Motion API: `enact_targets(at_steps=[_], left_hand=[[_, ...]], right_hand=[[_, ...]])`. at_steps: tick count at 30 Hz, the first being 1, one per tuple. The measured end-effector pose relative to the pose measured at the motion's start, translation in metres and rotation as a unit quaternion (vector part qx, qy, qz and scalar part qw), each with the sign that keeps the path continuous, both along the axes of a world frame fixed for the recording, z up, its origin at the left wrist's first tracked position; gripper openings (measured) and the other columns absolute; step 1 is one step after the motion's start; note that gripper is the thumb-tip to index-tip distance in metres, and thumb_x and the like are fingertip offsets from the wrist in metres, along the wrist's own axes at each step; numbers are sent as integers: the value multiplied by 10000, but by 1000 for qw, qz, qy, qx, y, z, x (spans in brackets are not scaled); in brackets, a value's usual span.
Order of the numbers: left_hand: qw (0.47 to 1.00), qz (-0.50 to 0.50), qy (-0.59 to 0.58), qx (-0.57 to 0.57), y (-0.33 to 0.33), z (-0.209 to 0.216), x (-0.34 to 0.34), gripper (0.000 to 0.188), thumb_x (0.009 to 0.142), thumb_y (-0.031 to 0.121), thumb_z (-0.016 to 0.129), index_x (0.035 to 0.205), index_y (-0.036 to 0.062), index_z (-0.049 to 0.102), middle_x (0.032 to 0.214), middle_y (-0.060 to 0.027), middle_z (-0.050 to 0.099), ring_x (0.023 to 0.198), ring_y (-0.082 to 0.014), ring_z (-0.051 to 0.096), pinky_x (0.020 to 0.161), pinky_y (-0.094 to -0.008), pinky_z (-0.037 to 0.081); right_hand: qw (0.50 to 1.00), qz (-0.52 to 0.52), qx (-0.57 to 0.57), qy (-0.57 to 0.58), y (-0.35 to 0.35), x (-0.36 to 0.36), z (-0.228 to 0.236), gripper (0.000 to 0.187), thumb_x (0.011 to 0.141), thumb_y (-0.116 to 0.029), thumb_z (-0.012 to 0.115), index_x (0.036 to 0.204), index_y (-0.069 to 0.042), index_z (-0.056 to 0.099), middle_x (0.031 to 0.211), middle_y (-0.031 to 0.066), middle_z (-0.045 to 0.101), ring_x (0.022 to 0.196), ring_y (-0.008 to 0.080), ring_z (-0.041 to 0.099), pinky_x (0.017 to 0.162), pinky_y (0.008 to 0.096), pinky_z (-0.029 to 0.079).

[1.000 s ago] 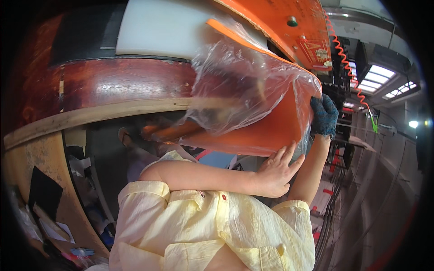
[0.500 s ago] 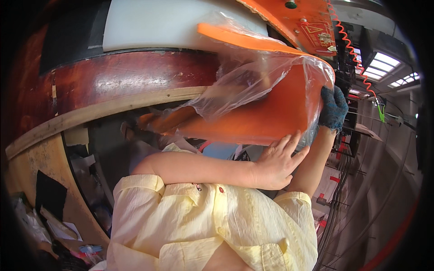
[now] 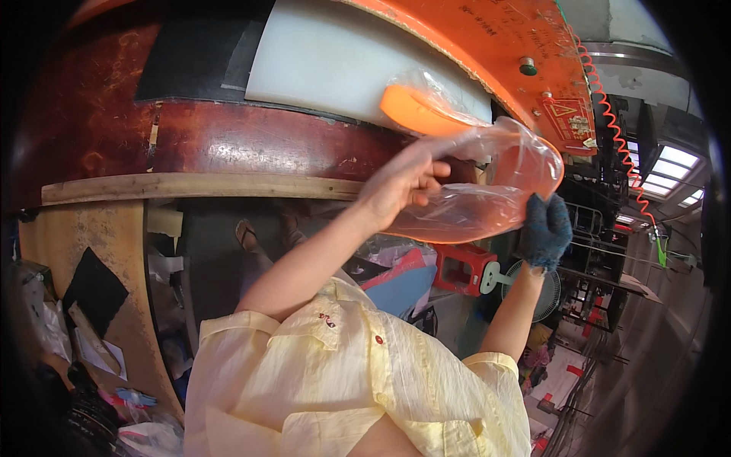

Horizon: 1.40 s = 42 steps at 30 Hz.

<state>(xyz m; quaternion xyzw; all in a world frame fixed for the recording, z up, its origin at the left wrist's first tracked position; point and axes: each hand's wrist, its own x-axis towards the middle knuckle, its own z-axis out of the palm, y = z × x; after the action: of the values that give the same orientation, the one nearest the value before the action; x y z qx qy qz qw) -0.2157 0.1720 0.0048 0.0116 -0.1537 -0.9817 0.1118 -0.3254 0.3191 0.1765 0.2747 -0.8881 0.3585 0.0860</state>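
A flexible orange sheet (image 3: 417, 110) curves through the air in front of me, with loose clear plastic film (image 3: 487, 202) around it. My right hand (image 3: 545, 232), in a dark blue-grey knitted glove, grips the sheet's right-hand end. Bare and slightly blurred, my left hand (image 3: 403, 186) is at the left part of the film with its fingers curled. The film stretches from it toward the right; its exact grip is partly hidden. The sheet's far end hangs over a white board (image 3: 327, 65).
The board lies on a worn red-brown table (image 3: 266, 141) with a wooden front edge. Behind it stands an orange machine (image 3: 502, 46) with a coiled red hose (image 3: 609, 107) beside it. Below are a red stool (image 3: 461, 268), a fan (image 3: 544, 293) and a person's sandalled foot (image 3: 247, 234).
My left hand has moved from lying against the sheet's near side up and left to the film. My gloved right hand and the sheet's right end appear lower in view.
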Motion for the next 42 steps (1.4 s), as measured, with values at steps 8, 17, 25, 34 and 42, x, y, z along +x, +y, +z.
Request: enact_targets(at_steps=[8, 17, 25, 34, 42], left_hand=[[958, 216, -66, -177, -99, 48, -55, 606, 876, 430, 613, 1319, 120, 338, 1190, -44, 492, 1089, -155, 542, 813, -331, 442], [939, 149, -191, -245, -80, 11, -20, 635, 869, 397, 627, 1335, 27, 404, 1236, -114, 531, 1134, -173, 512, 929, -348, 412], [753, 199, -320, -539, -82, -56, -40, 345, 883, 91, 578, 1202, -22, 513, 1022, -111, 657, 855, -170, 636, 730, -292, 494], [743, 219, -324, -543, -73, -39, 67, 377, 771, 208, 746, 1090, 49, 624, 885, -49, 643, 842, -125, 590, 734, -270, 464], [510, 79, -322, -794, -71, -44, 90, 397, 731, 464, 690, 848, 85, 698, 855, -91, 616, 870, -279, 565, 745, -401, 464]], right_hand=[[950, 169, 189, 182, -23, 13, -47, 180, 792, -115, 687, 701, -59, 542, 532, 84, 494, 459, 190, 496, 462, 334, 405], [872, 354, 287, 177, -62, 36, -133, 193, 745, -217, 664, 676, -104, 524, 545, 100, 542, 483, 309, 557, 444, 415, 434], [878, 358, 284, 142, -77, 27, -155, 163, 731, -239, 591, 642, -103, 587, 544, 115, 592, 470, 290, 591, 440, 408, 450], [930, 275, 229, 87, -87, 2, -145, 215, 787, -281, 610, 721, -82, 563, 603, 154, 586, 560, 352, 592, 522, 453, 463], [950, 230, 206, 41, -117, -19, -137, 256, 795, -308, 556, 752, -60, 604, 717, 183, 629, 688, 368, 620, 631, 440, 490]])
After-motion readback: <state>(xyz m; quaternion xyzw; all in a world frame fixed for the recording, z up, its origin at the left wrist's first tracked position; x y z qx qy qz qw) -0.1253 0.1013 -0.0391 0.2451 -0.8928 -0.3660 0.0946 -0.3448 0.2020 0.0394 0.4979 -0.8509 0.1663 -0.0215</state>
